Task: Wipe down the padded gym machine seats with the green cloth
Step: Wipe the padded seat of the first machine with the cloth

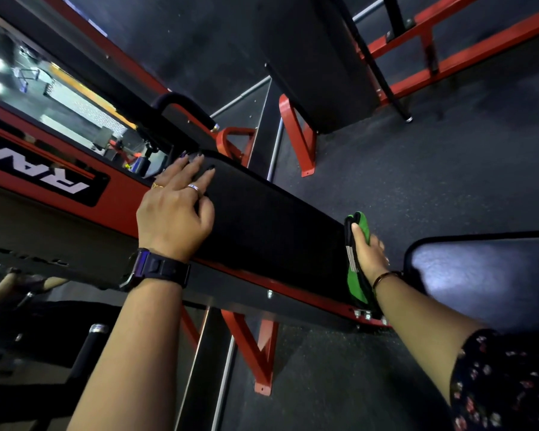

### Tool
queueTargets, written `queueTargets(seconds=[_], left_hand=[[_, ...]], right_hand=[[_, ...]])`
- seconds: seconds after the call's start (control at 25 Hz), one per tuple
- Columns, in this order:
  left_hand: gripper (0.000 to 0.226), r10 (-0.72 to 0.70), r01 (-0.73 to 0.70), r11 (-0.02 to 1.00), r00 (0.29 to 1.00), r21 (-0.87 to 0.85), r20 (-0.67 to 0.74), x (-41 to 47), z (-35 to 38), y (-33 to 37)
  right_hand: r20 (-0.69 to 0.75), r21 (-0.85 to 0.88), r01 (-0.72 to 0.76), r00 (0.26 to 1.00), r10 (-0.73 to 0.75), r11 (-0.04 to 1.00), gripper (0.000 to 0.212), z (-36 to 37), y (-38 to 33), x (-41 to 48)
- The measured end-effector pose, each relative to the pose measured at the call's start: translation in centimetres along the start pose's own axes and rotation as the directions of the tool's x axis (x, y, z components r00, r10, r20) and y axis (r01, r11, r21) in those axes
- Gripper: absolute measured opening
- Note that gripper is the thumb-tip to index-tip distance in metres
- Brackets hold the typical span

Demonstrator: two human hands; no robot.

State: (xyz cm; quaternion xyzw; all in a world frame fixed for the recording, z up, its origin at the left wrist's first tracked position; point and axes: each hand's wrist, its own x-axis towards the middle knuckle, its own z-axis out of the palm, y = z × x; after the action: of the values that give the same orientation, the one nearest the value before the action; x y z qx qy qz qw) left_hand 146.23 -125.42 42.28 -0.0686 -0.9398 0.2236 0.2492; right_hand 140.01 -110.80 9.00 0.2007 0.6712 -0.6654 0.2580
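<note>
Right grip is curled round green cloth at padded seat end; left grip is spread wide upon it

Head-worn view, steeply downward, close.

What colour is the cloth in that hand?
The cloth is bright green with dark edging, held by the right hand; the head view shows it.

Both arms reach forward. The left hand lies palm down with fingers spread, a watch on its wrist. The right hand is turned on edge, thumb pressed onto the green cloth; its fingers seem curled behind it, mostly hidden.
</note>
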Motion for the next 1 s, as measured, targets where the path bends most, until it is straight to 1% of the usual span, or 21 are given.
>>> queueTargets(seconds=[0.08, 0.16, 0.24, 0.28, 0.32, 0.36, 0.4, 0.48, 0.52, 0.56, 0.6, 0.64, 0.68, 0.8, 0.88, 1.0], left_hand=[[0.047, 0.001, -0.001, 1.000, 1.000, 0.008, 0.006, 0.0, 0.0, -0.1], [0.047, 0.010, -0.010, 1.000, 1.000, 0.010, 0.006, 0.0, 0.0, -0.1], [0.047, 0.016, -0.016, 1.000, 1.000, 0.004, -0.005, 0.0, 0.1, -0.1], [0.046, 0.013, -0.013, 1.000, 1.000, 0.000, -0.009, 0.1, 0.1, 0.0], [0.047, 0.008, -0.008, 1.000, 1.000, -0.002, -0.005, 0.1, 0.1, 0.0], [0.047, 0.004, -0.004, 1.000, 1.000, 0.000, 0.001, 0.1, 0.0, 0.0], [0.048, 0.004, -0.004, 1.000, 1.000, 0.006, 0.007, 0.1, 0.0, 0.0], [0.048, 0.017, -0.017, 1.000, 1.000, 0.013, 0.012, 0.0, 0.0, 0.0], [0.048, 0.022, -0.022, 1.000, 1.000, 0.013, 0.015, 0.0, -0.1, 0.0], [0.048, 0.027, -0.027, 1.000, 0.999, 0.015, 0.022, 0.0, 0.0, 0.0], [0.047, 0.032, -0.032, 0.999, 0.999, 0.016, 0.032, 0.0, 0.0, 0.0], [0.048, 0.030, -0.031, 0.999, 0.999, 0.017, 0.044, 0.0, 0.0, -0.1], [0.048, 0.024, -0.025, 1.000, 0.998, 0.016, 0.061, 0.0, -0.2, -0.2], [0.050, 0.020, -0.023, 0.999, 0.994, 0.031, 0.106, 0.0, -0.4, -0.1], [0.051, 0.032, -0.037, 0.998, 0.994, 0.045, 0.108, 0.0, -0.5, -0.1], [0.050, 0.022, -0.027, 0.999, 0.994, 0.044, 0.105, 0.1, -0.6, -0.2]], right_hand=[[-0.033, 0.115, -0.112, 0.993, 0.116, 0.987, 0.083, 0.1, 0.8, -0.7], [-0.058, 0.215, -0.215, 0.971, 0.233, 0.953, 0.085, 0.5, 1.5, -1.8], [-0.117, 0.304, -0.319, 0.923, 0.367, 0.898, 0.086, 1.5, 1.9, -3.5], [-0.149, 0.354, -0.368, 0.885, 0.441, 0.860, 0.088, 2.4, 1.7, -4.7], [-0.163, 0.426, -0.402, 0.847, 0.506, 0.810, 0.092, 3.0, 1.2, -5.8], [-0.161, 0.521, -0.402, 0.820, 0.549, 0.753, 0.095, 3.8, 0.4, -7.0], [-0.146, 0.581, -0.381, 0.820, 0.553, 0.719, 0.096, 4.7, -0.6, -7.9], [-0.126, 0.641, -0.306, 0.862, 0.490, 0.703, 0.098, 6.3, -3.1, -9.4], [-0.133, 0.671, -0.295, 0.855, 0.501, 0.681, 0.106, 7.0, -4.5, -10.0], [-0.105, 0.711, -0.313, 0.838, 0.536, 0.630, 0.115, 7.4, -6.1, -11.0], [-0.066, 0.728, -0.339, 0.830, 0.554, 0.595, 0.120, 7.9, -7.7, -12.0], [-0.012, 0.727, -0.354, 0.850, 0.526, 0.588, 0.119, 8.3, -9.4, -13.1], [0.001, 0.709, -0.358, 0.862, 0.506, 0.608, 0.113, 8.9, -11.1, -14.2], [0.016, 0.606, -0.317, 0.922, 0.388, 0.729, 0.102, 10.2, -15.1, -16.7], [0.019, 0.531, -0.279, 0.948, 0.318, 0.800, 0.095, 10.1, -15.8, -17.5], [0.001, 0.445, -0.238, 0.964, 0.265, 0.863, 0.089, 9.5, -13.9, -16.8]])
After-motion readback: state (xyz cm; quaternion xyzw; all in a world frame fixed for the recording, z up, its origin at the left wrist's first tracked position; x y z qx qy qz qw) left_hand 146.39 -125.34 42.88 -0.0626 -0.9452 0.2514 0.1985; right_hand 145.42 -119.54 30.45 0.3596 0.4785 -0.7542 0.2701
